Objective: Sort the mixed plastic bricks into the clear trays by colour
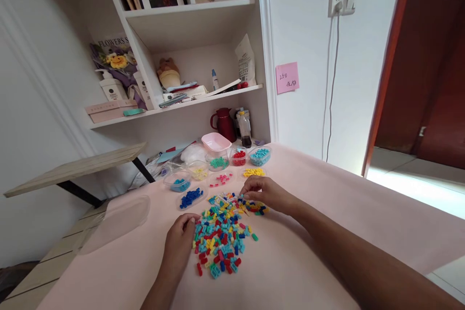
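Observation:
A loose pile of small toy building bricks [221,237] in many colours lies on the pink-covered table [298,261]. At the pile's left edge is my left hand [180,233], its fingers curled and the fingertips touching the bricks; whatever they hold is hidden. My right hand [262,191] reaches over the far right of the pile with thumb and fingers pinched together. A light-blue bit shows by its fingertips, too small to tell whether it is held. Beyond the pile stand clear tubs of sorted bricks: dark blue [191,197], pink [221,180] and yellow [254,173] are closest.
Farther back are tubs of green bricks [218,162], red bricks [239,156] and light-blue bricks [260,156]. Behind them stand a pink basin [216,142], a dark red jug [224,125] and a bottle [244,130]. A clear lid [119,223] lies left, near a small wooden stand [80,167].

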`<state>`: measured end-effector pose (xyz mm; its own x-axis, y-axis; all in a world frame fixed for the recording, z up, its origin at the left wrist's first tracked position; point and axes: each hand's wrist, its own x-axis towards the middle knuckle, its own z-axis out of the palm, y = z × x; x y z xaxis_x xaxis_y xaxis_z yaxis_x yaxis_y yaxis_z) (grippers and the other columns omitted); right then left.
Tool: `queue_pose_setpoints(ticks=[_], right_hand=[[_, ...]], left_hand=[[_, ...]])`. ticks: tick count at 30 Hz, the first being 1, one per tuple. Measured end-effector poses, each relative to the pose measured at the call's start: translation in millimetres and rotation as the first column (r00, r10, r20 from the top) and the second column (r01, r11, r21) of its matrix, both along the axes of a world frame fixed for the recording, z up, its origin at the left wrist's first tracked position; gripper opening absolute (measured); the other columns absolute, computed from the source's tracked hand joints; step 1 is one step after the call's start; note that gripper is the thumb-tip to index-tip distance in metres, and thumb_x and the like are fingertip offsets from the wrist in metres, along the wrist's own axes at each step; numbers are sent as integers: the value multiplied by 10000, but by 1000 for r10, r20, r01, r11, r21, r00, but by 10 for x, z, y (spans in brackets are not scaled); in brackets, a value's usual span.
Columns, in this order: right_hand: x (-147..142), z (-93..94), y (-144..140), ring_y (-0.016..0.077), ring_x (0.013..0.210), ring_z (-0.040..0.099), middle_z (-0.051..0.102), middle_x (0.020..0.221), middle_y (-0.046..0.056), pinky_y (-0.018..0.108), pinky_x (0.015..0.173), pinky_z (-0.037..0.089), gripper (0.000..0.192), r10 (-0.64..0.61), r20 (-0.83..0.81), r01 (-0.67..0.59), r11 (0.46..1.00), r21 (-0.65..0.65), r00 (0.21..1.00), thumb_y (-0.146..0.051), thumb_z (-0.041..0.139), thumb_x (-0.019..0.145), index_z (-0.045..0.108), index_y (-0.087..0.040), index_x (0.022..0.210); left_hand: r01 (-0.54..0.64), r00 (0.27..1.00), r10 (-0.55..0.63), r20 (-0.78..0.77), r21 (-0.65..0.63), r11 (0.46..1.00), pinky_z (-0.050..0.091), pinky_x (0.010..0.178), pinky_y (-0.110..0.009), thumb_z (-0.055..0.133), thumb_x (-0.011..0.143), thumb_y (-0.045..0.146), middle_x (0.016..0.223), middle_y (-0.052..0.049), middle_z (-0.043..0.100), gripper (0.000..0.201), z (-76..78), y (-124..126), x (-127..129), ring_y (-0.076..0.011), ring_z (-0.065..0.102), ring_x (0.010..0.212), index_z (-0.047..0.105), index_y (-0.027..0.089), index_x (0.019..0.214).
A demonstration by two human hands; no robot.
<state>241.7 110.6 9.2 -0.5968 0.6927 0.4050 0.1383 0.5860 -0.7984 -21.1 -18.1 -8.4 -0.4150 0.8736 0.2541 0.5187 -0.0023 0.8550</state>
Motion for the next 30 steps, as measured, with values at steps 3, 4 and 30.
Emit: queue_pose_setpoints(ticks=[3, 4, 30], right_hand=[[-52, -90, 9, 156, 745, 600, 651, 838, 44, 264, 686, 488, 141, -43, -11, 43, 999, -24, 999, -290, 680, 747, 725, -168, 804], [-75, -120, 10, 159, 749, 605, 655, 834, 45, 264, 684, 493, 130, -57, 2, 57, 998, -17, 998, -272, 684, 734, 729, -169, 801], [350, 106, 1276, 200, 650, 668, 706, 864, 94, 308, 578, 491, 368, -716, -193, 698, 698, -161, 671, -340, 514, 754, 672, -162, 1035]], left_hand=[[-7, 1000, 6, 23, 20, 1000, 500, 767, -342, 562, 716, 391, 830, -56, 748, 258, 6, 12, -3, -260, 673, 837, 722, 201, 783], [-8, 999, 7, 32, 27, 1000, 502, 765, -342, 565, 710, 397, 814, -56, 747, 256, 3, 17, -9, -263, 673, 833, 721, 202, 767], [-2, 1000, 2, -27, 6, 1000, 452, 755, -307, 461, 775, 322, 833, -44, 721, 244, -98, 17, -39, -236, 647, 833, 684, 227, 749]])
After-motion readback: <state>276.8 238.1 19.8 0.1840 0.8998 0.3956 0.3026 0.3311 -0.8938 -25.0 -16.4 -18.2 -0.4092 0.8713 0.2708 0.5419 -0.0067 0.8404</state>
